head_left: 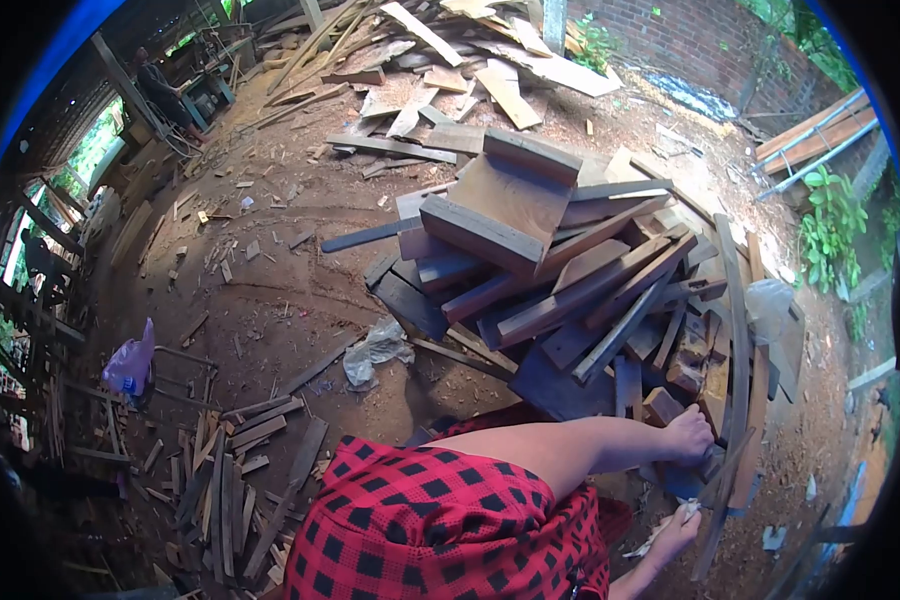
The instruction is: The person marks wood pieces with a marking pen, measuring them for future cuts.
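Observation:
My left hand (pixel 690 435) reaches out from a red-and-black checked sleeve (pixel 430 520) and closes on a short piece of wood (pixel 715 462) at the near edge of a big pile of planks (pixel 570 270). Just below it, my right hand (pixel 675 530) grips a thin, long wooden strip (pixel 718 520) that stands tilted beside the pile; something pale shows in its fingers. A small brown block (pixel 660 405) lies just left of my left hand.
Dirt floor strewn with offcuts. A bundle of thin slats (pixel 230 480) lies at lower left, a crumpled plastic bag (pixel 375 350) in the middle, and a purple bag (pixel 132 362) on a metal frame at left. More boards (pixel 490 80) lie beyond, near a brick wall (pixel 690 40). A person (pixel 160 90) stands far left.

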Demonstrator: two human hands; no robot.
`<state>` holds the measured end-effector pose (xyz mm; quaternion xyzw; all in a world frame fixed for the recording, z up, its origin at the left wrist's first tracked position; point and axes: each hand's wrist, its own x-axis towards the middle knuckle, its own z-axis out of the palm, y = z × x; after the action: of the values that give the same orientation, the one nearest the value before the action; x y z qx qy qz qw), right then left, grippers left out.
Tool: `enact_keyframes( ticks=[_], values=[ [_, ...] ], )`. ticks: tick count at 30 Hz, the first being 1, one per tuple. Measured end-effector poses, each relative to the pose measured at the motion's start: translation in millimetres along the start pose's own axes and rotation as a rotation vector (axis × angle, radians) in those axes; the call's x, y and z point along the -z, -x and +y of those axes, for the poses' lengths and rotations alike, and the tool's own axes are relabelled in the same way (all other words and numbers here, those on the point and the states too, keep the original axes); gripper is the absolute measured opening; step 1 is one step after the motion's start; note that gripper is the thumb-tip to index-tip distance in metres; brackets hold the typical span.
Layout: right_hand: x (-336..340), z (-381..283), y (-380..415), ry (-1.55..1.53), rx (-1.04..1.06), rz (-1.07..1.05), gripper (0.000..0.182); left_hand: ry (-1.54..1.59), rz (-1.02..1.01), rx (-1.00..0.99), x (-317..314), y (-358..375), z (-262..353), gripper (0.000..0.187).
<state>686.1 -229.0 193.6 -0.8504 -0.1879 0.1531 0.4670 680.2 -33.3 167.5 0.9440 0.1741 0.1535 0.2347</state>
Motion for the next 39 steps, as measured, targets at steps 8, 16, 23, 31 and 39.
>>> enact_keyframes(
  ticks=[8,16,23,31,39],
  values=[
    [-0.4,10.6,1.6,-0.012,-0.016,-0.041,0.019,0.034,0.0,0.01,6.3,1.1,0.9,0.014],
    [-15.4,-19.1,15.3,-0.043,0.054,0.0,0.015,0.021,0.049,0.053,-11.9,-4.1,1.2,0.012],
    [-18.1,-12.3,-0.5,-0.014,0.242,0.039,0.015,-0.052,0.023,0.053,-14.2,-4.6,1.5,0.011],
    [-17.6,-5.5,-5.1,0.011,0.212,0.059,0.018,-0.096,0.016,0.051,-10.7,-2.4,4.0,0.013],
    [-15.6,75.6,-54.7,0.317,0.329,0.085,0.029,-0.06,-0.02,0.057,-7.0,-2.2,4.5,0.015]
  ],
)
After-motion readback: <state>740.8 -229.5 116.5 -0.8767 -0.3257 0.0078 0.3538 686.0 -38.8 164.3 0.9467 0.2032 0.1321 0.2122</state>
